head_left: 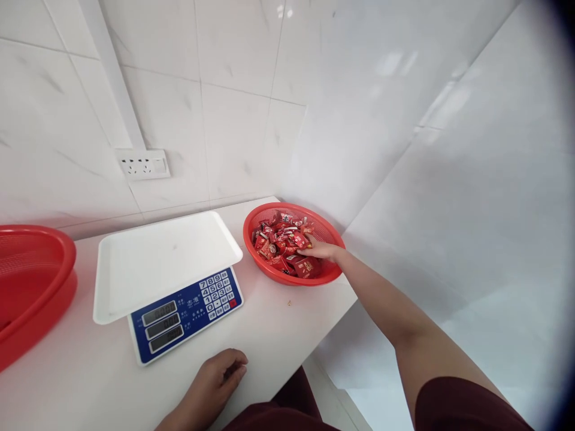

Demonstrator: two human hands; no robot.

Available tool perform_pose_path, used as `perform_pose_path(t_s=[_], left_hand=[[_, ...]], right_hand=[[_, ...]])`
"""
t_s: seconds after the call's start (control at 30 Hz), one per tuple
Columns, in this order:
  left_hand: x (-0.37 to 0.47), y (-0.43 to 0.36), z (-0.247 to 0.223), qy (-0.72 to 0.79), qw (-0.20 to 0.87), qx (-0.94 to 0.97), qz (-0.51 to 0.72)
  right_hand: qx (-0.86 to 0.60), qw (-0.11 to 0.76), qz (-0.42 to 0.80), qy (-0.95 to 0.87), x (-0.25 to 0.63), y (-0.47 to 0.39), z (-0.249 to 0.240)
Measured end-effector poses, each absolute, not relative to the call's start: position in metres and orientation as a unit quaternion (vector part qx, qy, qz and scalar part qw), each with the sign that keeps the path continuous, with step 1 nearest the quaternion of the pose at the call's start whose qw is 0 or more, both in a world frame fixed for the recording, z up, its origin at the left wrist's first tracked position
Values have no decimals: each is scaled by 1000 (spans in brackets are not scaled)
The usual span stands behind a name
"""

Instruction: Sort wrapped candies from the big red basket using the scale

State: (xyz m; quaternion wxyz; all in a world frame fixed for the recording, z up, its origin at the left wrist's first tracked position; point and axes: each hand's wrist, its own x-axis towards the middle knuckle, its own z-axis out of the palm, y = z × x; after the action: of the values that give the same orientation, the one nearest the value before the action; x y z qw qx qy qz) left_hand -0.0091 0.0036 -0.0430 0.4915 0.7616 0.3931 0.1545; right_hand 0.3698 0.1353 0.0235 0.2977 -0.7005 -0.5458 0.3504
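Note:
My right hand (320, 249) reaches into a red plastic basket (330, 230), its fingertips at a red packet among many small red wrapped packets (281, 242). Its fingers look bent around the packet's edge. Near the front edge of the white table, my left hand (221, 378) rests half curled, thumb and fingers a little apart, with nothing in it. Between the hands and the wall stands a scale with a blue keypad panel (193, 308) and a white tray (168, 263); nothing lies on the tray.
A second red basket (36, 299) stands at the left edge of the view, mostly out of frame. Behind the white table (265, 335) rises a tiled wall with a power socket (142, 164). Another wall bounds the right side. A tiny crumb lies before the right basket.

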Motion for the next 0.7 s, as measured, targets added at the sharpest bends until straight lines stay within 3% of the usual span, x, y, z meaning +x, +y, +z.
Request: perform_pose_path(t_s=[0.13, 0.7], left_hand=[[-9, 4, -47, 391, 487, 765, 154], [-9, 4, -45, 390, 492, 764, 152]], right_hand=[[-713, 303, 413, -478, 371, 138, 30], [-617, 467, 508, -379, 363, 144, 59]])
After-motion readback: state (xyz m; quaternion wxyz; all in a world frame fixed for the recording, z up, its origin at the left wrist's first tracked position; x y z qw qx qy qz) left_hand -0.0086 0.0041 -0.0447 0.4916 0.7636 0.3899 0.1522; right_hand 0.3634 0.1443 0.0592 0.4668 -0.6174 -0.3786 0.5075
